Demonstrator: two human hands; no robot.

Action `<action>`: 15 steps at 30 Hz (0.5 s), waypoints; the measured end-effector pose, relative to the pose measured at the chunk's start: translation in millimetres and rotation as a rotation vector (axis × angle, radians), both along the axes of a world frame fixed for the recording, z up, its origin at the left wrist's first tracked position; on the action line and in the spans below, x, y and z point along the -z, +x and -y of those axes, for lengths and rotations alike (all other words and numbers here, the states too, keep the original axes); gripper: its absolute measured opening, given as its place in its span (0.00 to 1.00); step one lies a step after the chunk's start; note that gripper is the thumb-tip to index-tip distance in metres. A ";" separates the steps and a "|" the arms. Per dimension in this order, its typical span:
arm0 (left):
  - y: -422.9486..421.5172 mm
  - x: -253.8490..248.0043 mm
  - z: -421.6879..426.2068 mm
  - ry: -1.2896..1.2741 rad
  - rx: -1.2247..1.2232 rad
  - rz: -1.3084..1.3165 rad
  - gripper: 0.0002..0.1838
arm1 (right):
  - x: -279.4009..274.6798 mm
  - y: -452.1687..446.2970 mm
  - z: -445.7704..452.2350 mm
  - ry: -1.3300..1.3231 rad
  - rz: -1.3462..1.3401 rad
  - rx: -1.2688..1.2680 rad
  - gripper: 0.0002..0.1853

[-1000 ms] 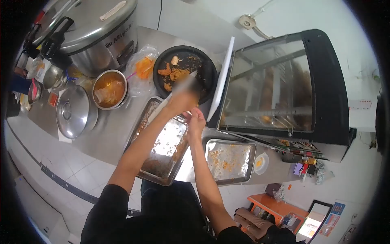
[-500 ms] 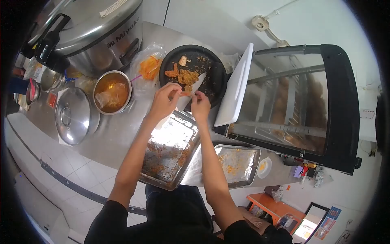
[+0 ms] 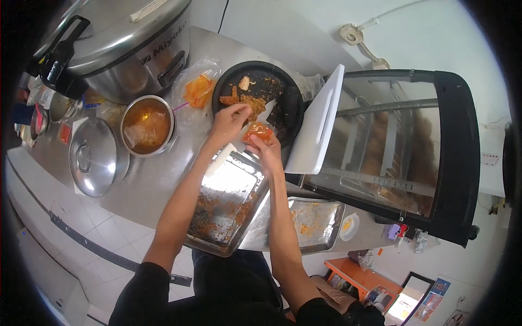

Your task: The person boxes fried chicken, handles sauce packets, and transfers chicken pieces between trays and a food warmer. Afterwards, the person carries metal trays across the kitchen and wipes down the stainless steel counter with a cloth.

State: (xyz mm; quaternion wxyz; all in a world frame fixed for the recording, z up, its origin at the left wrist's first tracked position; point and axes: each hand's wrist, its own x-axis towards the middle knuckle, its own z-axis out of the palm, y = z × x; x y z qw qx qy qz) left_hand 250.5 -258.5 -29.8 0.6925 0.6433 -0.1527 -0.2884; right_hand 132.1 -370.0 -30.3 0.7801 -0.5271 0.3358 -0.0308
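Note:
My right hand (image 3: 266, 151) holds a small clear bag of orange-red food (image 3: 258, 131) over the near edge of the black round pan (image 3: 285, 111). To its left my left hand (image 3: 230, 123) reaches over the pan's rim, fingers bent together beside the fried crumbs (image 3: 253, 103); whether anything is between them is hidden. A pale piece of food (image 3: 246, 83) lies at the pan's far side. A knife blade (image 3: 267, 111) rests in the pan, partly behind the hands. Below the hands sits a metal tray (image 3: 222, 214) with brown crumbs.
A steel bowl of orange sauce (image 3: 145, 130), a round lid (image 3: 93, 156) and a bag of orange food (image 3: 199, 91) stand left, near a large cooker (image 3: 128, 65). Right are a white board (image 3: 317, 125), a glass display case (image 3: 389, 146), a second tray (image 3: 315, 225) and a small bowl (image 3: 348, 226).
The hands, close together before, have moved slightly apart. The small bag of orange-red food now shows plainly in my right hand. My left hand has shifted right, toward the crumbs.

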 end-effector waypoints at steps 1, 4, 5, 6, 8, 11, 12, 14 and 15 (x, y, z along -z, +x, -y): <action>1.1 15.8 2.1 0.170 -0.159 0.131 0.13 | 1.8 -2.4 0.9 0.043 0.042 0.062 0.19; -5.3 36.2 8.2 0.324 -0.344 0.421 0.13 | 16.8 -4.8 7.5 0.043 0.073 0.149 0.19; -8.9 38.8 10.9 0.452 -0.244 0.411 0.14 | 23.5 -5.9 9.3 0.003 0.063 0.174 0.19; -11.6 32.7 12.7 0.579 -0.141 0.399 0.14 | 22.6 -4.6 8.8 0.005 0.060 0.172 0.19; -11.3 21.8 16.7 0.587 -0.162 0.344 0.15 | 20.2 -0.3 9.7 -0.154 -0.081 0.147 0.16; -7.9 34.1 22.8 0.581 -0.122 0.309 0.12 | 19.3 7.0 12.5 -0.257 -0.097 0.085 0.13; -7.9 41.2 23.6 0.546 -0.134 0.313 0.11 | 20.5 7.4 14.4 -0.295 -0.103 0.051 0.13; -7.5 55.3 24.6 0.509 -0.151 0.318 0.10 | 22.3 8.0 19.2 -0.308 -0.120 0.026 0.13; -7.5 56.8 23.9 0.483 -0.160 0.320 0.10 | 22.7 8.2 21.3 -0.319 -0.139 0.004 0.13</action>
